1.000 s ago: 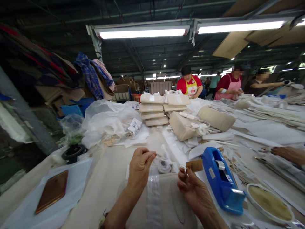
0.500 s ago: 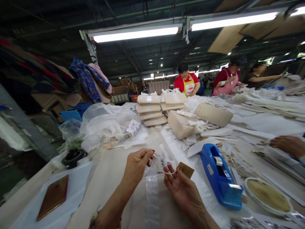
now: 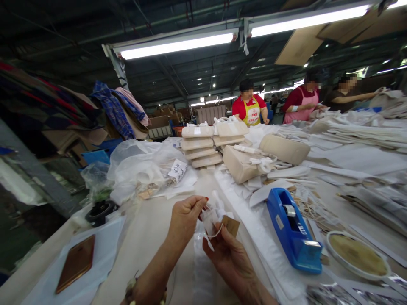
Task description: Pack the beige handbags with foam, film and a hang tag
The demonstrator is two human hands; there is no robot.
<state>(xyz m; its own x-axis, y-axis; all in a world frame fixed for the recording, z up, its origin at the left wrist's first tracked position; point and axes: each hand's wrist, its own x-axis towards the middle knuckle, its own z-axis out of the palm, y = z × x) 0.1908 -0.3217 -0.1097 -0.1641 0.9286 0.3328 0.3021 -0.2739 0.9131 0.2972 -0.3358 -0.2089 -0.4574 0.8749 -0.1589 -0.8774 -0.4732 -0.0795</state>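
Observation:
My left hand (image 3: 186, 220) is raised over the table, its thumb and fingers pinched on a thin white string (image 3: 212, 233). Just below and right of it, my right hand (image 3: 227, 254) is closed on a small brown card tag (image 3: 231, 225), and the string loops from the tag up to my left fingers. Both hands hover above a cream fabric bag (image 3: 206, 275) in clear wrap that lies on the table in front of me.
A blue tape dispenser (image 3: 294, 231) stands right of my hands, with a round dish (image 3: 358, 258) beyond it. A brown phone (image 3: 76, 262) lies on white paper at left. Stacks of cream bags (image 3: 200, 146), plastic bags (image 3: 140, 167) and several workers fill the far side.
My right hand has carried the tag leftward, close under my left hand, and the string now loops between them. Another person's hand at the right edge has gone from view.

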